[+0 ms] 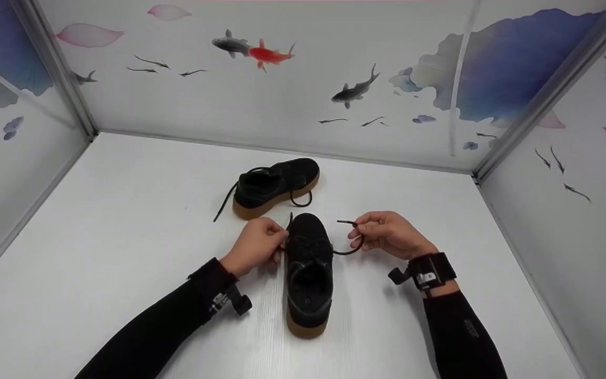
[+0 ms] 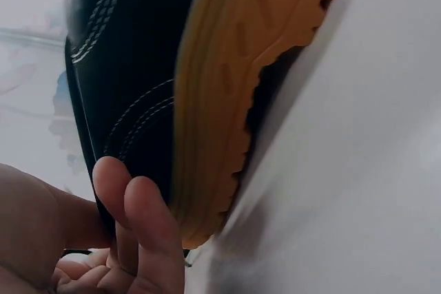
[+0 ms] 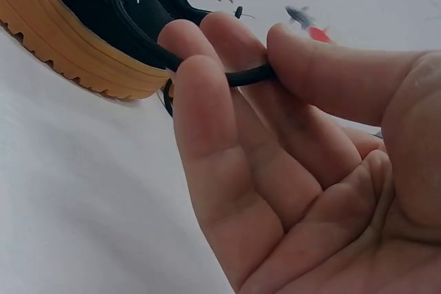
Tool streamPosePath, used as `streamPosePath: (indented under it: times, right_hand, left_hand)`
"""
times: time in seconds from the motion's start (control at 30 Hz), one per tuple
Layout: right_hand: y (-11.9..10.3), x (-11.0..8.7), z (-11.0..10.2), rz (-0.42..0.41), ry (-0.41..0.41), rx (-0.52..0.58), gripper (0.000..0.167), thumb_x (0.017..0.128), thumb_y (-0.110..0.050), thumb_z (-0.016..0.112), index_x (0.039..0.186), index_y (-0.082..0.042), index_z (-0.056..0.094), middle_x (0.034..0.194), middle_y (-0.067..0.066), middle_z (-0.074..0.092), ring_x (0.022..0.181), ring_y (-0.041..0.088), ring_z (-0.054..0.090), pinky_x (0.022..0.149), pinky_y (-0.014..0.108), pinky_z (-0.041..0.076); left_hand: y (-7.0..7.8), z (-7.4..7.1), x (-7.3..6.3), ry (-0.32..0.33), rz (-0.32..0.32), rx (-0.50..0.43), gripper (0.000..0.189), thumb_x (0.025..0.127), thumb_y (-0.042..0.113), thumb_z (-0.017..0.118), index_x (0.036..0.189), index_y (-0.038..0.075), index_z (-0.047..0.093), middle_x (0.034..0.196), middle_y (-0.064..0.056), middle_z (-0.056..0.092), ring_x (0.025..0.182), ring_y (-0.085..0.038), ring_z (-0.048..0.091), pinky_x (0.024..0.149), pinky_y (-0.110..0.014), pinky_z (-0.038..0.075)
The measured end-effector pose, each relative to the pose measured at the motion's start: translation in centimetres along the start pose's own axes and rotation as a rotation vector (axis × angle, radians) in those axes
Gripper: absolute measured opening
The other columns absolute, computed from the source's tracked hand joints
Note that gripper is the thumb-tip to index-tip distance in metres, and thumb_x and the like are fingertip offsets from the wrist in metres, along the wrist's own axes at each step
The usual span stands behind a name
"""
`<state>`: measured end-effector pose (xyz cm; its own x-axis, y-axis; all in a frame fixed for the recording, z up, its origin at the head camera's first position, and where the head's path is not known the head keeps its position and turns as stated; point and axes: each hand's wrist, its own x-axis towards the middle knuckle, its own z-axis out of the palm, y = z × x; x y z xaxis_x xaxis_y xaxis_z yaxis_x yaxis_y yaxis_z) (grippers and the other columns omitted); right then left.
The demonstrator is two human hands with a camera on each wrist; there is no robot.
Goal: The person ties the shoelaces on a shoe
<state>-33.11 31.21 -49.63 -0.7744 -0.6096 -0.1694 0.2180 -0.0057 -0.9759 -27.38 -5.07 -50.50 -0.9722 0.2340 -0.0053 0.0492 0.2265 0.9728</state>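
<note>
The shoe (image 1: 308, 258) before me has a matt, suede-like upper (image 2: 141, 53) over a smooth, rubbery sole (image 2: 213, 94); its lace (image 3: 241, 76) looks like dull cord. My sleeves (image 1: 145, 326) are matt cloth. The table (image 1: 98, 237) looks smooth with a soft sheen, and at its far corners dull metal posts (image 1: 553, 93) frame slick, glossy printed panels (image 1: 292, 105).

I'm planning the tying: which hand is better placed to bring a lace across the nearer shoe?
Probably the right hand: it pinches a lace with visible slack and a free end. The left hand is close beside the nearer shoe, its grip partly hidden.
</note>
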Motion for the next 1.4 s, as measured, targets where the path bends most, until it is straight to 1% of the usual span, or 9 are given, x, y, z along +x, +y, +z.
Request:
streamPosePath:
  times: [0.13, 0.27, 0.4, 0.63, 0.83, 1.07, 1.23, 1.33, 1.4]
  right_hand:
    - [0.2, 0.2, 0.0, 0.046, 0.066, -0.034, 0.012, 0.111, -0.009, 0.068, 0.115, 0.002, 0.071, 0.102, 0.014, 0.083, 0.095, 0.024, 0.082, 0.075, 0.03, 0.064]
    - [0.4, 0.3, 0.0, 0.098, 0.152, -0.077, 0.018, 0.108, -0.013, 0.074, 0.113, 0.004, 0.071, 0.098, 0.012, 0.082, 0.092, 0.021, 0.081, 0.072, 0.028, 0.061]
    - [0.6, 0.3, -0.2, 0.129, 0.195, -0.123, 0.019, 0.107, -0.014, 0.075, 0.112, 0.005, 0.072, 0.095, 0.01, 0.079, 0.083, 0.018, 0.074, 0.07, 0.027, 0.059]
    - [0.7, 0.4, -0.1, 0.13, 0.213, -0.183, 0.032, 0.105, -0.014, 0.077, 0.117, 0.014, 0.069, 0.094, 0.011, 0.078, 0.076, 0.017, 0.071, 0.065, 0.026, 0.056]
    - [0.7, 0.4, 0.0, 0.14, 0.237, -0.221, 0.033, 0.105, -0.015, 0.077, 0.118, 0.014, 0.071, 0.091, 0.01, 0.077, 0.072, 0.017, 0.071, 0.06, 0.025, 0.055]
    - [0.5, 0.4, 0.3, 0.167, 0.254, -0.26, 0.034, 0.105, -0.017, 0.077, 0.119, 0.013, 0.071, 0.093, 0.012, 0.077, 0.073, 0.019, 0.076, 0.059, 0.025, 0.056]
    - [-0.6, 0.6, 1.2, 0.149, 0.331, -0.371, 0.035, 0.105, -0.019, 0.077, 0.12, 0.012, 0.072, 0.091, 0.012, 0.075, 0.072, 0.018, 0.072, 0.06, 0.027, 0.056]
    - [-2.4, 1.3, 2.5, 0.133, 0.372, -0.493, 0.034, 0.106, -0.02, 0.075, 0.12, 0.011, 0.072, 0.087, 0.01, 0.073, 0.071, 0.018, 0.069, 0.061, 0.027, 0.058]
    - [-4.1, 2.0, 3.9, 0.099, 0.391, -0.582, 0.03, 0.106, -0.019, 0.074, 0.118, 0.009, 0.073, 0.085, 0.009, 0.073, 0.069, 0.017, 0.069, 0.06, 0.026, 0.059]
  left_hand:
    - [-0.3, 0.2, 0.0, -0.004, -0.019, 0.024, 0.019, 0.108, 0.006, 0.065, 0.096, -0.003, 0.077, 0.072, -0.008, 0.072, 0.049, -0.01, 0.064, 0.048, -0.025, 0.053]
    - [-0.6, 0.4, 0.0, -0.007, -0.016, -0.003, 0.022, 0.108, 0.006, 0.065, 0.093, -0.004, 0.077, 0.071, -0.008, 0.071, 0.049, -0.009, 0.064, 0.047, -0.024, 0.054]
    - [-0.9, 0.7, -0.1, 0.012, -0.01, -0.021, 0.022, 0.109, 0.006, 0.065, 0.093, -0.004, 0.077, 0.069, -0.007, 0.071, 0.049, -0.01, 0.063, 0.046, -0.024, 0.052]
    - [-1.2, 1.0, -0.2, 0.039, -0.007, -0.03, 0.022, 0.109, 0.007, 0.066, 0.093, -0.002, 0.076, 0.068, -0.007, 0.071, 0.048, -0.01, 0.062, 0.045, -0.023, 0.05]
    - [-1.1, 1.0, -0.3, 0.03, -0.008, -0.051, 0.02, 0.109, 0.007, 0.065, 0.094, -0.003, 0.074, 0.068, -0.007, 0.07, 0.048, -0.01, 0.062, 0.045, -0.024, 0.051]
    - [-1.3, 1.0, -0.5, 0.036, 0.007, -0.057, 0.023, 0.11, 0.009, 0.065, 0.093, -0.002, 0.075, 0.06, -0.005, 0.065, 0.046, -0.01, 0.06, 0.044, -0.024, 0.05]
    - [-1.3, 1.1, -0.5, 0.029, 0.015, -0.036, 0.024, 0.111, 0.011, 0.065, 0.092, 0.0, 0.074, 0.059, -0.003, 0.063, 0.046, -0.009, 0.058, 0.044, -0.023, 0.049]
    - [-1.3, 1.0, -0.5, 0.03, 0.018, -0.032, 0.023, 0.111, 0.012, 0.065, 0.094, 0.0, 0.074, 0.059, -0.003, 0.064, 0.047, -0.01, 0.058, 0.044, -0.023, 0.049]
    - [-1.4, 0.9, -0.5, 0.033, 0.011, -0.03, 0.022, 0.111, 0.012, 0.065, 0.095, 0.0, 0.074, 0.06, -0.002, 0.064, 0.047, -0.01, 0.059, 0.044, -0.024, 0.049]
